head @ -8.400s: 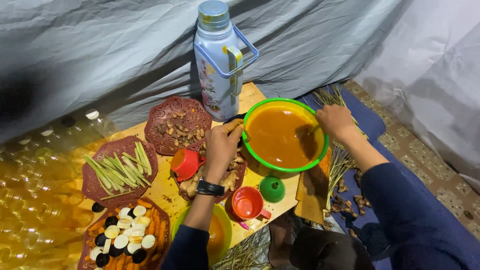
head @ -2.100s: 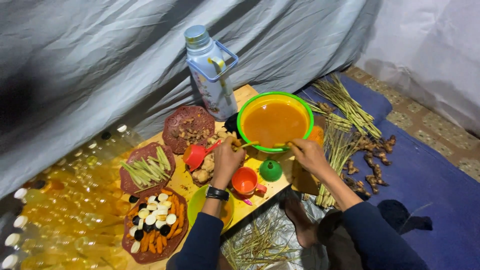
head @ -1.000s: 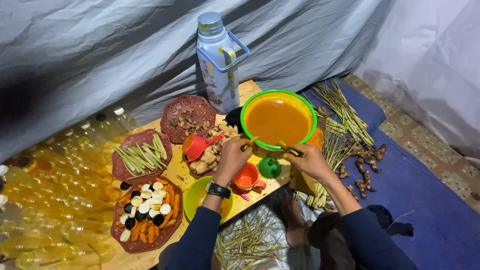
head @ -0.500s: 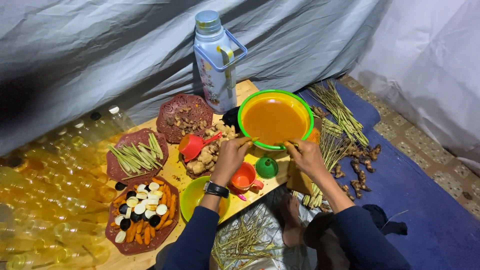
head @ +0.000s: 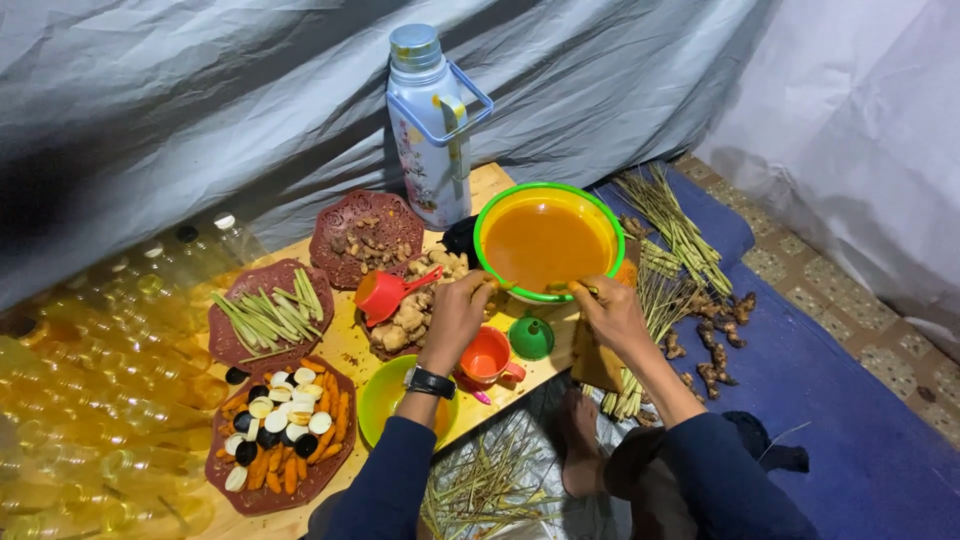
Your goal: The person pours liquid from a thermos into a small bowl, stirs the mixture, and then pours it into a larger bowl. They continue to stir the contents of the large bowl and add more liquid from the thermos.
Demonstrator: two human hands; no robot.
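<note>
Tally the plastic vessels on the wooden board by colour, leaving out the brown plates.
Green-rimmed basin of orange liquid, held by left hand and right hand: 1
Red scoop: 1
Orange-red cup: 1
Green funnel: 1
Yellow-green bowl: 1
White and blue flask: 1
Total: 6

- Both arms wear long dark navy sleeves reaching to the wrists; the cloth looks plain, without print.
- The left hand [head: 455, 318] is bare; just behind it, on the wrist, sits a black wristwatch [head: 431, 381] with a dark strap.
- The right hand [head: 612, 313] is bare, with no ring or band visible.
- A bare foot [head: 580, 450] shows below the right hand, between the two sleeves.
</note>
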